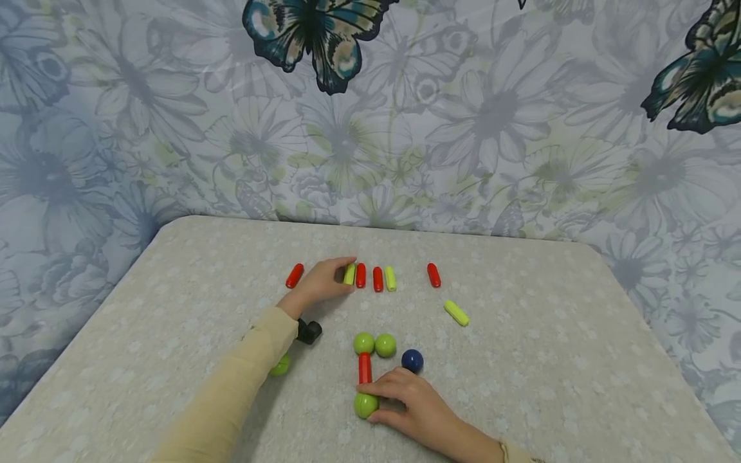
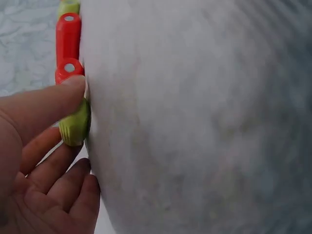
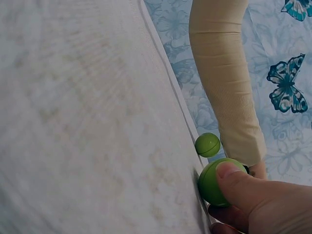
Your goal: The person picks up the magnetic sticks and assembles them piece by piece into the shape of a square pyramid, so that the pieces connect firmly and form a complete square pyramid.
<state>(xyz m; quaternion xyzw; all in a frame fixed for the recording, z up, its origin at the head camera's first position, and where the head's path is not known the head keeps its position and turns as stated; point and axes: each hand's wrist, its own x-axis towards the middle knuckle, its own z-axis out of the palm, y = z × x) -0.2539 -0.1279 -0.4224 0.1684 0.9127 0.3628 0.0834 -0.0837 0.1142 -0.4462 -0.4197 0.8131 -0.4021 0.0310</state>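
At the far row of rods, my left hand (image 1: pixel 318 281) has thumb and fingers round a yellow-green rod (image 1: pixel 349 274); the left wrist view shows this rod (image 2: pixel 75 126) between thumb and fingers. Right beside it lies a red rod (image 1: pixel 361 275) with a silvery dot on its end. Nearer the front, my right hand (image 1: pixel 413 405) pinches a green ball (image 1: pixel 365 406), also seen in the right wrist view (image 3: pixel 212 184). A red rod (image 1: pixel 365 368) runs from that ball to another green ball (image 1: pixel 363 343). A third green ball (image 1: pixel 385 345) sits next to it.
A dark blue ball (image 1: pixel 412 361) lies just beyond the right hand. Black pieces (image 1: pixel 311 332) and a green ball (image 1: pixel 280 366) are partly hidden by the left sleeve. More rods lie around, including a red one (image 1: pixel 433 275) and a yellow-green one (image 1: pixel 457 313).
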